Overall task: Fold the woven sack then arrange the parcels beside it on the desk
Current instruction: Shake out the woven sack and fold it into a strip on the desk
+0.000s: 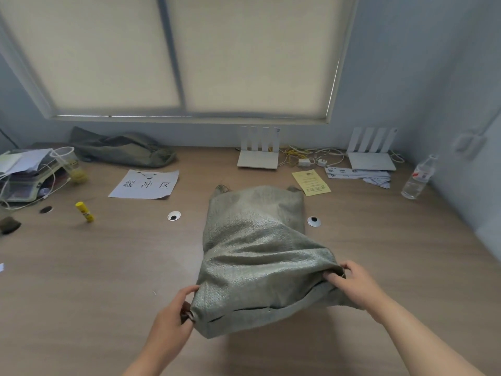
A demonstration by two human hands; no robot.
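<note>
Item: woven sack, grey-green, centre of desk; far end laid flat, near end raised off the top. L. hand: fingers curled round near-left corner, cloth pinched. R. hand: fingers closed on bunched near-right edge. Handling, est.: light, prob. empty; soft yet crisp weave, so creases may be held poorly and spring-back is to be expected; surface looks slick, so slip is likely in a loose pinch. Best taken at corners and along near edge, where an opening shows and layers are doubled; mid-panel grip to be avoided, as only one layer may be caught. No parcels identified in view. Surface, L to R: paper clutter w/ white cable at far-left edge; clear plastic cup; yellow glue stick, standing; second crumpled olive sack at rear by wall; printed sheet w/ three large characters; cable grommet left of sack, another grommet just beside its right edge; white router, four antennas, at rear; cable tangle; yellow leaflet at sack's far-right corner, contact not determinable; loose papers; second router; water bottle near right wall. Desk top: wood-grain, matte. Room: window w/ beige roller blinds drawn; pale blue-grey walls.
</note>
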